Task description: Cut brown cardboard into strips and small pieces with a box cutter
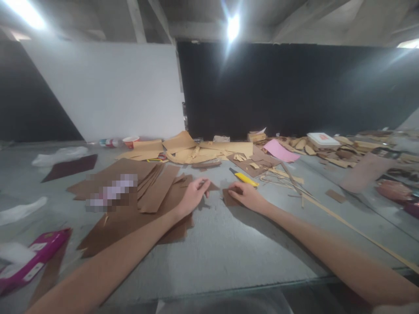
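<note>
My left hand [194,195] is closed above the grey table, thumb and fingers pinched at a small pointed brown scrap [214,186]. My right hand [248,195] has its fingers curled over a small brown piece [231,199] of sheet material and grips its edge. A short gap separates the two hands. Just beyond the right hand lies a yellow utility knife [246,179]. Left of my left hand, a loose pile of brown sheets [131,233] and cut brown strips [160,192] spreads out, partly hidden by my left forearm.
Tan sheets [209,150] and offcuts line the back. A pink sheet [280,150] and a white box [323,140] lie at the right rear. One long tan strip [353,224] runs toward the front right. At the left is a magenta packet [42,253].
</note>
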Available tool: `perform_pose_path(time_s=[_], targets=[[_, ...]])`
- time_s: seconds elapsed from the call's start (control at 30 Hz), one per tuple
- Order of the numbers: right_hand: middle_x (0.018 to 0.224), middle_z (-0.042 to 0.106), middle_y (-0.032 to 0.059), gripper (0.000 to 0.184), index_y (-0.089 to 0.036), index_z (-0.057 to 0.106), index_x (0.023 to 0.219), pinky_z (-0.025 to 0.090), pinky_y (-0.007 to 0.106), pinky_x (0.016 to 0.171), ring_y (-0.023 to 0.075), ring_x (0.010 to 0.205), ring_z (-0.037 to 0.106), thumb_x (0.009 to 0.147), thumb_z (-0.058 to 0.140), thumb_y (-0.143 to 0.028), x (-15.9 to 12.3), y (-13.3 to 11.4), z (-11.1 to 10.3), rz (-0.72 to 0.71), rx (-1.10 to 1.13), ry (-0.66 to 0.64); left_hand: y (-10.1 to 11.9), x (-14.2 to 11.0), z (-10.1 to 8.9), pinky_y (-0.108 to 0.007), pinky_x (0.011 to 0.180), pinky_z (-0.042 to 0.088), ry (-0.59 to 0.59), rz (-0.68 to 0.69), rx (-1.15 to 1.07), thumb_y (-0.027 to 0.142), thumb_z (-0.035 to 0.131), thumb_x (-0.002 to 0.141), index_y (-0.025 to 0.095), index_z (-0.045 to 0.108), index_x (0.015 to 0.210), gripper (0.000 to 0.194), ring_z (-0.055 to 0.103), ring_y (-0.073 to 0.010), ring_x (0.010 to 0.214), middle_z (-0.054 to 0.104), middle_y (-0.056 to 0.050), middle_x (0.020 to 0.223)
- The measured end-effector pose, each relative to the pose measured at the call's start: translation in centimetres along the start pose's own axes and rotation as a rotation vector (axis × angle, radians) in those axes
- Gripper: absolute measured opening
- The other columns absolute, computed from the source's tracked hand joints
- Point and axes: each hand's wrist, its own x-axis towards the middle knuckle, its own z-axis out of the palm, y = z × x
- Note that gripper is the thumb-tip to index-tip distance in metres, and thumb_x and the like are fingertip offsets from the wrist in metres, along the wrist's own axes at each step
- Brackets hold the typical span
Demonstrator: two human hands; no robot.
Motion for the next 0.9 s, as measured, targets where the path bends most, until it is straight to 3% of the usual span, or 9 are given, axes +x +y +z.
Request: perform_pose_path(time_s=[0.13,0.2,0.23,0.3,0.4,0.5,0.57,0.67,0.9], targets=[[0.095,0.077,0.0045,0.020,-0.022,0.071,0.096,0.048,0.032,0.075,0.0212,0.085,0.068,0.098,0.059,-0.037,-0.1,0.2,0.0,0.008,-0.001,0.007,-1.3,1.1,-1.5,-0.041,0.098,0.054,0.549,0.049,0.075,0.045,0.052,0.104,0.021,0.063,0.121,0.032,0.068,-0.0249,0.103,0.070,-0.010,0.111],[0.098,0.077,0.0052,0.020,-0.021,0.071,0.097,0.049,0.032,0.077,0.0217,0.089,0.068,0.098,0.058,-0.037,-0.1,0.2,0.0,-0.002,0.003,0.006,-1.9,1.6,-2.5,-0.050,0.116,0.043,0.808,0.064,0.205,0.034,0.058,0.098,0.020,0.055,0.135,0.040,0.058,-0.0306,0.129,0.061,-0.016,0.134],[0.098,0.077,0.0055,0.020,-0.021,0.071,0.097,0.049,0.032,0.078,0.0220,0.090,0.068,0.098,0.058,-0.037,-0.1,0.2,0.0,-0.003,0.006,0.005,-2.1,1.8,-2.9,-0.053,0.122,0.037,0.848,0.087,0.267,0.030,0.062,0.095,0.020,0.053,0.139,0.047,0.051,-0.0330,0.139,0.055,-0.018,0.142],[0.097,0.077,0.0058,0.021,-0.021,0.071,0.096,0.050,0.032,0.078,0.0222,0.090,0.068,0.098,0.058,-0.038,-0.1,-0.1,-0.1,0.008,0.015,0.005,-2.0,1.8,-3.3,-0.053,0.126,0.033,0.800,0.168,0.339,0.027,0.064,0.091,0.020,0.051,0.142,0.053,0.040,-0.0340,0.149,0.047,-0.019,0.151],[0.095,0.076,0.0052,0.024,-0.021,0.070,0.095,0.051,0.032,0.076,0.0213,0.087,0.068,0.098,0.059,-0.042,-0.2,-0.7,-0.2,0.036,0.055,0.027,-1.0,1.3,-2.4,-0.048,0.114,0.047,0.612,0.229,0.256,0.030,0.058,0.096,0.022,0.055,0.138,0.043,0.056,-0.0289,0.133,0.055,-0.016,0.141],[0.086,0.074,0.0032,0.029,-0.022,0.070,0.097,0.050,0.030,0.066,0.0192,0.074,0.065,0.098,0.059,-0.048,-0.5,-1.4,-0.2,0.101,0.165,0.044,0.4,0.2,-0.4,-0.034,0.079,0.059,0.233,0.088,-0.010,0.044,0.050,0.103,0.020,0.060,0.126,0.035,0.069,-0.0189,0.085,0.069,-0.009,0.111],[0.085,0.073,0.0029,0.031,-0.022,0.070,0.101,0.049,0.029,0.061,0.0187,0.071,0.064,0.098,0.060,-0.051,-0.6,-1.7,0.0,0.135,0.252,0.058,1.1,-0.7,0.9,-0.028,0.068,0.055,-0.006,-0.018,-0.074,0.052,0.051,0.104,0.019,0.063,0.124,0.041,0.068,-0.0169,0.076,0.073,-0.008,0.099],[0.092,0.075,0.0041,0.034,-0.023,0.071,0.104,0.052,0.029,0.064,0.0196,0.078,0.066,0.097,0.061,-0.054,-0.8,-1.9,0.5,0.137,0.328,0.077,1.6,-1.9,2.2,-0.028,0.068,0.055,-0.217,-0.088,-0.160,0.061,0.063,0.098,0.016,0.070,0.116,0.048,0.069,-0.0167,0.070,0.074,-0.005,0.084],[0.089,0.074,0.0036,0.040,-0.023,0.070,0.107,0.050,0.029,0.059,0.0182,0.070,0.064,0.096,0.064,-0.060,-1.2,-1.8,1.2,0.143,0.347,0.047,1.2,-2.2,2.5,-0.028,0.068,0.057,-0.223,-0.122,-0.243,0.062,0.077,0.087,0.015,0.073,0.090,0.047,0.070,-0.0169,0.064,0.073,-0.004,0.072]])
